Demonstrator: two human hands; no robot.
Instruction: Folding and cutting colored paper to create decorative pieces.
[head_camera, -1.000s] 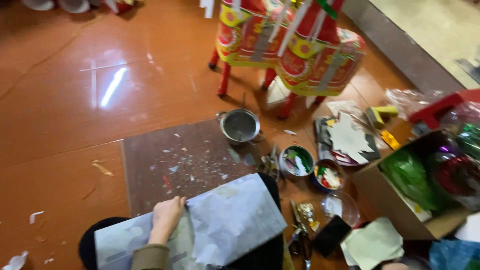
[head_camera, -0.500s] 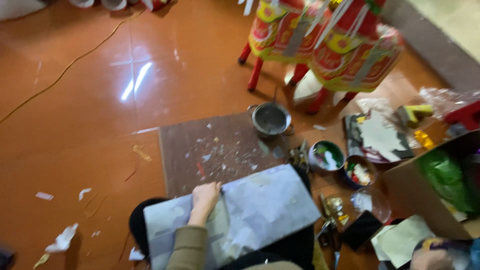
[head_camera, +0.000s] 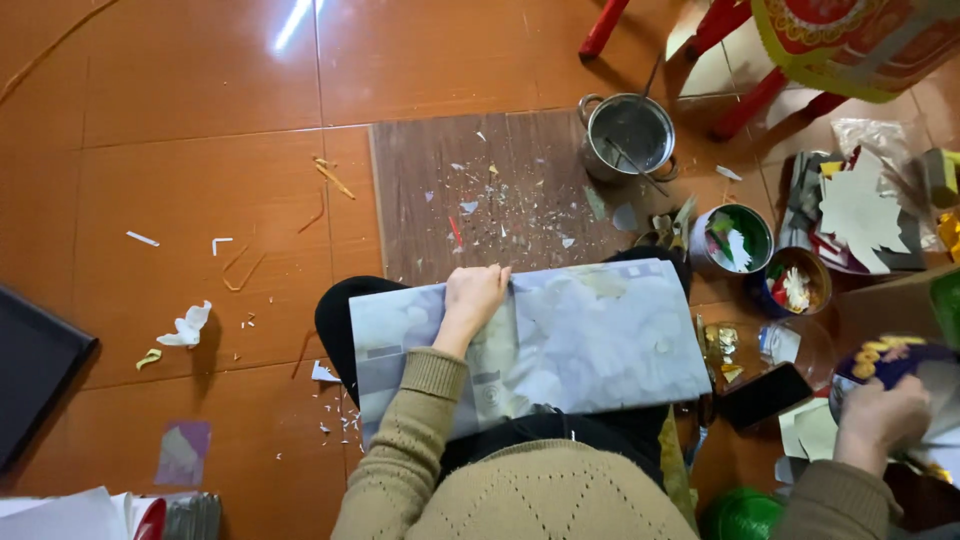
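Note:
A large pale grey sheet (head_camera: 600, 340) lies across my lap. My left hand (head_camera: 472, 298) rests flat on its upper left part, fingers over the far edge. At the lower right, my right hand (head_camera: 882, 420) grips a dark blue piece with yellow trim (head_camera: 890, 358) beside a cardboard box. A black phone (head_camera: 765, 395) lies on the floor between the sheet and that hand.
A brown board (head_camera: 480, 190) littered with paper scraps lies ahead. A metal pot (head_camera: 628, 135) with a stick, two small bowls (head_camera: 735, 240) of scraps, cut paper shapes (head_camera: 860, 215), red legs of a decorated figure (head_camera: 750, 100), a dark tray (head_camera: 35, 365) at left.
The view has swung left and downward. My left hand stays on the sheet. My right hand has come into view at the lower right, holding the blue and yellow piece.

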